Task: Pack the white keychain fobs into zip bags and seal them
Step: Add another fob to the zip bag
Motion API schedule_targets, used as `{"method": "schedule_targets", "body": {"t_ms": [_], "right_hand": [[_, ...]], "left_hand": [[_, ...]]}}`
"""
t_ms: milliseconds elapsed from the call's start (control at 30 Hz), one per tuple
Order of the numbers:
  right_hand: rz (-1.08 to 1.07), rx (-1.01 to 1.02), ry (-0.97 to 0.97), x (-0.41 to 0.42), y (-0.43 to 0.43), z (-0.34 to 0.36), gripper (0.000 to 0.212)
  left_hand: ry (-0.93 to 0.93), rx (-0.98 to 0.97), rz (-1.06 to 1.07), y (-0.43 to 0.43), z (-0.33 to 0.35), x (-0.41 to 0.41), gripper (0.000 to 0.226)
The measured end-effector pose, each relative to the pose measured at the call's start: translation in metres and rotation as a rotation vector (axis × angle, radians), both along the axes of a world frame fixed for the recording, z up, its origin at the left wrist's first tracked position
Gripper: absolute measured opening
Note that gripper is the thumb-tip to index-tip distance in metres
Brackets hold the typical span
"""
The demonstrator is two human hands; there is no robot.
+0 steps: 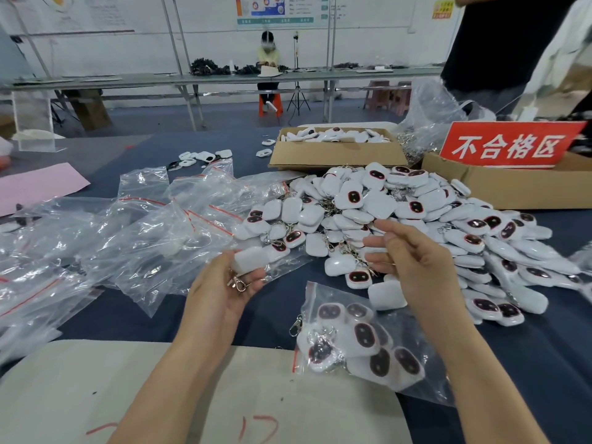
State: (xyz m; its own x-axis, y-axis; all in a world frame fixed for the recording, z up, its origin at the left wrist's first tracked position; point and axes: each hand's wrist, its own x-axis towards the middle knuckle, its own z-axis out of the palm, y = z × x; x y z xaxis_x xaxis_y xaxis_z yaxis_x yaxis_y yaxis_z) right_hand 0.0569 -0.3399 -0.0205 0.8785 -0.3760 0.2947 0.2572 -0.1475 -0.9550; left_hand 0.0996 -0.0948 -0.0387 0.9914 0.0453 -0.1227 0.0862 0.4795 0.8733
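Cream cloth [128, 395] with red marks scrawled on it fills the frame at 6 o'clock, lying on a dark blue table [528, 363]. Two bare forearms reach up across it.

Left hand [224, 290], at 7 o'clock from centre, is turned palm up, with its fingers and thumb curled round one white fob [251, 259]. That fob's metal clasp [238, 283] dangles over the palm.

Right hand [413, 264], at 4 o'clock, hovers over the near edge of the fob pile [416, 213]. Its fingers are loosely spread and slightly bent, gripping nothing.

At 5 o'clock, a filled zip bag [362, 344] lies between the forearms, partly on the cloth. It holds several fobs with dark oval faces; whether its strip is sealed cannot be told.

The pile of loose fobs spreads from centre to 3 o'clock. Empty zip bags [144, 232], clear with red strips, lie heaped at 9 o'clock, touching the pile.

At 1 o'clock a cardboard box [333, 152] holds more fobs. At 2 o'clock a red sign [509, 144] with white characters stands in a second box [512, 190]. A pink sheet [38, 187] lies at 10 o'clock. Far off at 12 o'clock a seated person [268, 59] works at a long bench
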Motion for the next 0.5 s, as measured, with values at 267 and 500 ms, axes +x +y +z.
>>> {"method": "schedule_targets", "body": {"t_ms": [267,500], "right_hand": [[0.147,-0.184,0.135,0.003,0.004,-0.008,0.023],[0.326,-0.634,0.315,-0.002,0.018,-0.016,0.017]], "left_hand": [[-0.257,0.683,-0.471,0.016,-0.003,-0.009,0.028],[-0.264,0.585,-0.56,0.0,-0.005,-0.019,0.035]]}}
